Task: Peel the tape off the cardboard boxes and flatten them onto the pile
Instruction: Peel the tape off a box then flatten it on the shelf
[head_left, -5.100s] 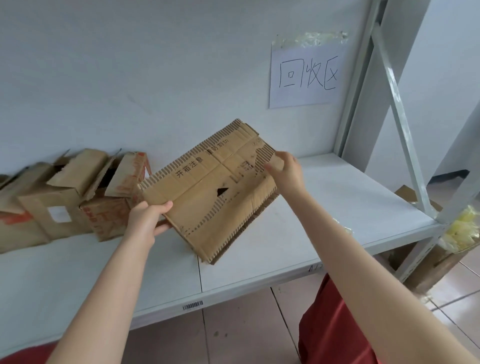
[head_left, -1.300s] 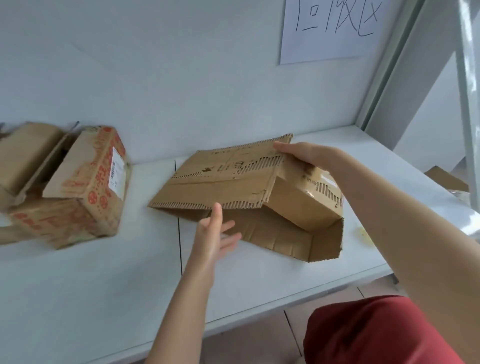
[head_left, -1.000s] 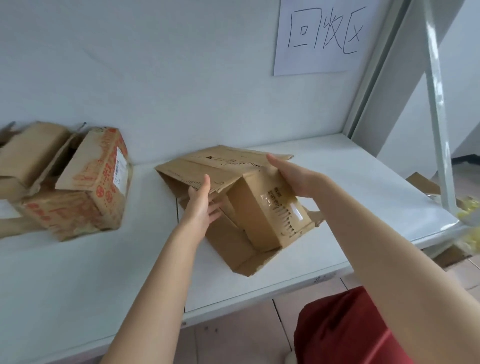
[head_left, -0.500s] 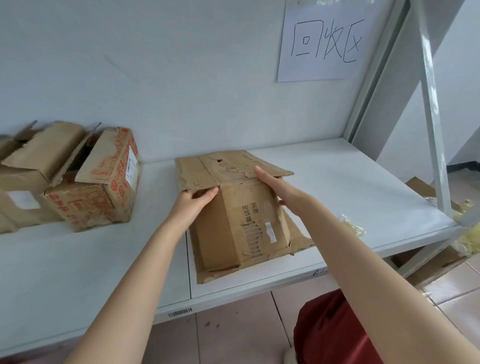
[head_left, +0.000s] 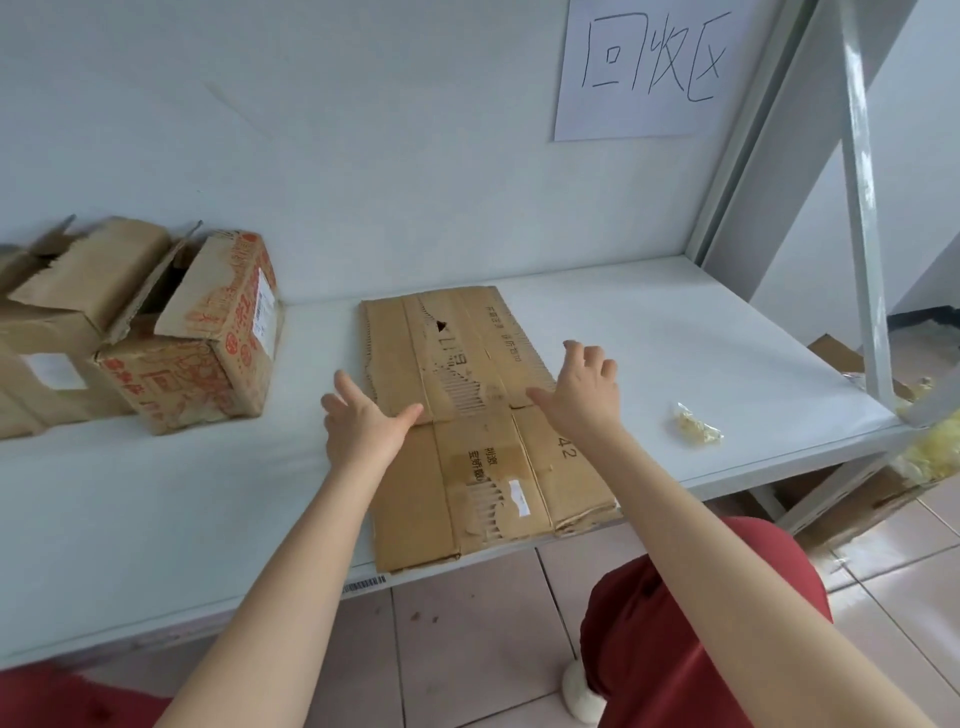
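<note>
At the far left of the white shelf (head_left: 156, 499), against the wall, a plain brown box (head_left: 67, 296) with loose, torn flaps is seen, cut off by the frame edge; just beside it, touching on its right, a box with red print (head_left: 208, 358) is stood with one flap raised and a white label on its side. Further right, the left hand (head_left: 363, 423) is held open over the shelf with fingers spread and thumb stretched towards the cardboard; nothing is gripped, and whether the thumb touches the sheet cannot be told. The flattened box (head_left: 467, 415) is laid flat on the shelf between the two hands, its far end near the wall and its near end reaching slightly past the shelf's front edge; torn patches, printed characters and a small white sticker are shown on its upper face. The right hand (head_left: 582, 389) is held at the sheet's right edge, fingers loosely curled and parted, nothing being pinched; contact with the cardboard cannot be judged. To the right, a small crumpled wad of yellowish tape (head_left: 696, 423) is left on the shelf, well apart from the cardboard; above it, a paper sign (head_left: 649, 67) with handwritten characters is fixed to the wall, and a grey metal upright (head_left: 862, 208) is seen at the shelf's right end.
</note>
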